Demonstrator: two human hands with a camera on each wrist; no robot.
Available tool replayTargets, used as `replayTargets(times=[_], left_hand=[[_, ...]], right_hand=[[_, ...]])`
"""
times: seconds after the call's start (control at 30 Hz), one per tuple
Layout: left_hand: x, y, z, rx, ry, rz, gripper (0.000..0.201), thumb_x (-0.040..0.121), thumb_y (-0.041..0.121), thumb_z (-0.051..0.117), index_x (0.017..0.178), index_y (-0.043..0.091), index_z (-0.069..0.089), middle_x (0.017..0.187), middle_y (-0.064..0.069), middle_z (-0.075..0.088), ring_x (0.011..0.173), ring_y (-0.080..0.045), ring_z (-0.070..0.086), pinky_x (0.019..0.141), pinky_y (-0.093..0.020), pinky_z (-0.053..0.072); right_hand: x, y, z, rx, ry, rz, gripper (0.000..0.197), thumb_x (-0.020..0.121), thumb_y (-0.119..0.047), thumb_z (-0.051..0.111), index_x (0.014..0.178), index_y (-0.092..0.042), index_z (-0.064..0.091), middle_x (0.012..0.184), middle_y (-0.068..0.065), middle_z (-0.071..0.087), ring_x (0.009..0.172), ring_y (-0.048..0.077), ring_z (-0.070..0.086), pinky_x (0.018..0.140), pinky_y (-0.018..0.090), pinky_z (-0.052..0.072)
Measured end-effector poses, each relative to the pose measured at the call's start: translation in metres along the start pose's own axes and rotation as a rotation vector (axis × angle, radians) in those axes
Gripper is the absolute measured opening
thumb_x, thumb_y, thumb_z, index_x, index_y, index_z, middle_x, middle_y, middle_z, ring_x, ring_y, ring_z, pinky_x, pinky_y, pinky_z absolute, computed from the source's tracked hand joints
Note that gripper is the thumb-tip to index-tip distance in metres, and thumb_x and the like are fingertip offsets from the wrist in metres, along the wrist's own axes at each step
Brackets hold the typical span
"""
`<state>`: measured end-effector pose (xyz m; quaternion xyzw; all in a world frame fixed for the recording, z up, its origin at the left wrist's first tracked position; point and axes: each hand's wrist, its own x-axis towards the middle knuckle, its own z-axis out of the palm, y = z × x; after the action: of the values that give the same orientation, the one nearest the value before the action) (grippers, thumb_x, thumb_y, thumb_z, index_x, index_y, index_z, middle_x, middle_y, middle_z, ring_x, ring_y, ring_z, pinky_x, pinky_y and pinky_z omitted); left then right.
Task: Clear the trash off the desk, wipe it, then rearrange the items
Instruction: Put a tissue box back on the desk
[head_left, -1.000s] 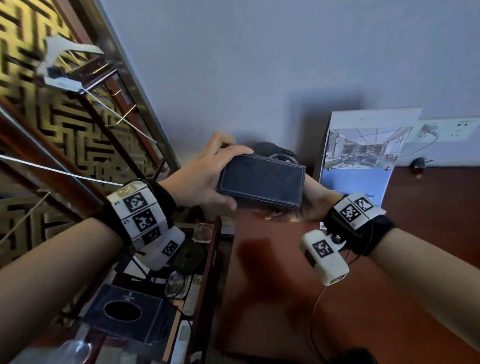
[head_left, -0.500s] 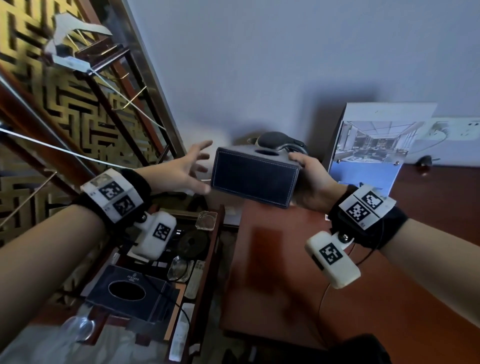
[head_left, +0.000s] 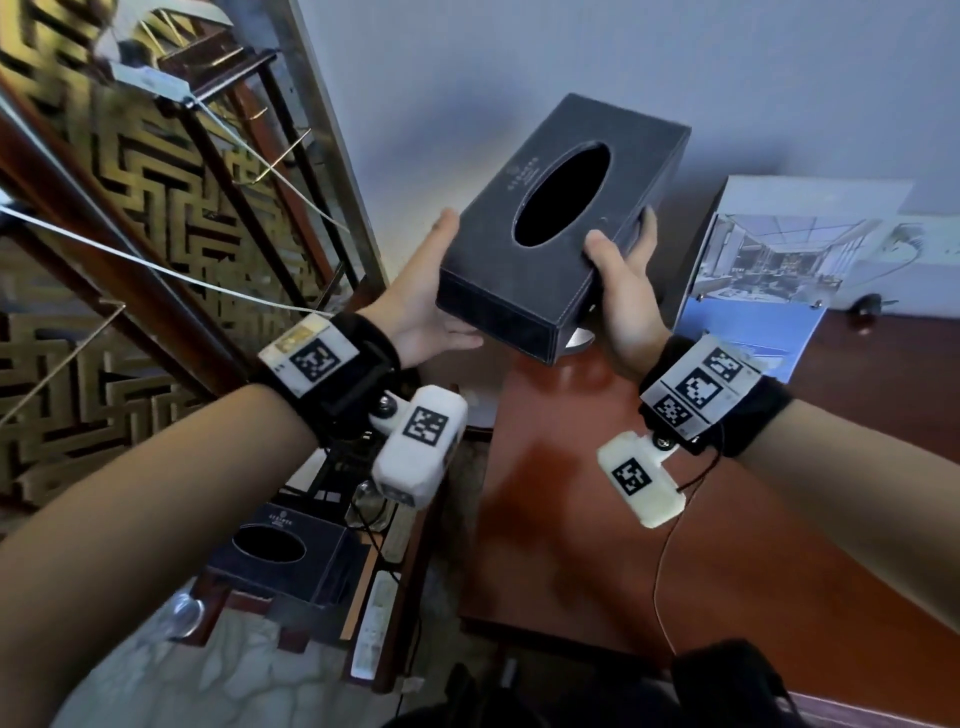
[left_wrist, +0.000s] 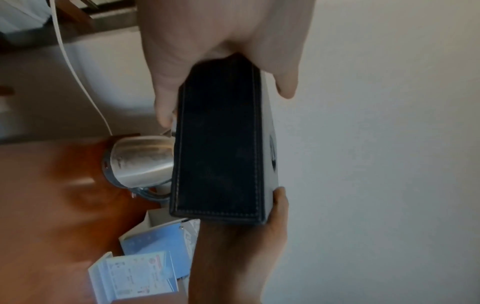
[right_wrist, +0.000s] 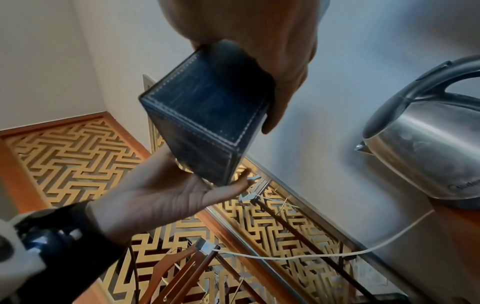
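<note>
A dark leather tissue box (head_left: 561, 218) with an oval opening on top is held tilted in the air above the back left corner of the red-brown desk (head_left: 701, 545). My right hand (head_left: 623, 291) grips its right side, thumb on the top face and fingers round the far side. My left hand (head_left: 436, 296) supports the box's left end with straight fingers along the side and the thumb beneath it. In the right wrist view the left palm (right_wrist: 161, 195) lies flat under the box's (right_wrist: 207, 123) lower corner. No tissue shows in the opening.
A steel kettle (right_wrist: 426, 148) with a white cord stands on the desk by the wall, below the box. A standing brochure (head_left: 789, 270) and a wall socket (head_left: 930, 239) are at the right. A second tissue box (head_left: 275, 556), glasses and a remote (head_left: 374, 623) sit on the lower side stand.
The box has risen and turned from side-on to opening-up. My left hand, which had come off it half a second ago, is back against its left end.
</note>
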<state>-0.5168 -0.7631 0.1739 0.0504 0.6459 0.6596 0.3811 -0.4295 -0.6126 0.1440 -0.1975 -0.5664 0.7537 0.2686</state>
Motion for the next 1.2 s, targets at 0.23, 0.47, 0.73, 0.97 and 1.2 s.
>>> replayTargets(times=[0.23, 0.47, 0.73, 0.97, 1.2], left_hand=[[0.0, -0.002, 0.01, -0.122, 0.126, 0.147, 0.052, 0.081, 0.04, 0.071, 0.122, 0.012, 0.057, 0.108, -0.006, 0.071, 0.092, -0.016, 0.07, 0.081, -0.037, 0.058], [0.0, -0.011, -0.008, -0.138, 0.174, 0.171, 0.02, 0.087, 0.031, 0.065, 0.102, 0.017, 0.063, 0.092, -0.001, 0.071, 0.087, -0.016, 0.067, 0.087, -0.038, 0.054], [0.008, -0.017, -0.03, 0.012, 0.099, 0.204, 0.007, 0.091, 0.026, 0.059, 0.092, 0.021, 0.063, 0.077, 0.008, 0.071, 0.07, -0.006, 0.066, 0.068, -0.026, 0.053], [0.019, -0.026, -0.03, 0.145, -0.018, 0.167, 0.022, 0.079, 0.03, 0.068, 0.097, 0.018, 0.066, 0.097, -0.002, 0.07, 0.086, -0.017, 0.065, 0.088, -0.037, 0.048], [0.048, -0.053, -0.025, 0.279, -0.1, -0.03, 0.03, 0.094, 0.034, 0.053, 0.115, 0.014, 0.061, 0.116, -0.007, 0.064, 0.101, -0.021, 0.059, 0.098, -0.037, 0.044]], right_hand=[[0.003, 0.001, -0.002, 0.056, -0.018, -0.059, 0.083, 0.084, -0.03, 0.054, 0.147, -0.033, 0.0, 0.14, 0.0, 0.043, 0.125, 0.022, 0.05, 0.103, 0.046, 0.042], [0.028, -0.034, -0.058, -0.029, -0.084, 0.308, 0.053, 0.087, -0.058, 0.037, 0.135, -0.035, 0.029, 0.109, 0.008, 0.055, 0.11, 0.037, 0.055, 0.078, 0.054, 0.041], [0.047, -0.054, -0.104, -0.273, -0.187, 0.347, 0.044, 0.092, -0.056, 0.029, 0.103, -0.023, 0.056, 0.093, 0.003, 0.063, 0.081, 0.022, 0.064, 0.084, 0.048, 0.041], [0.026, -0.016, -0.119, -0.191, -0.279, 0.411, 0.067, 0.051, -0.066, 0.075, 0.1, -0.023, 0.064, 0.085, 0.001, 0.071, 0.073, 0.018, 0.067, 0.066, 0.04, 0.054], [0.01, 0.03, -0.129, -0.077, -0.028, 0.502, 0.031, 0.096, -0.044, 0.037, 0.091, -0.023, 0.06, 0.071, -0.007, 0.071, 0.06, 0.01, 0.065, 0.072, 0.036, 0.046]])
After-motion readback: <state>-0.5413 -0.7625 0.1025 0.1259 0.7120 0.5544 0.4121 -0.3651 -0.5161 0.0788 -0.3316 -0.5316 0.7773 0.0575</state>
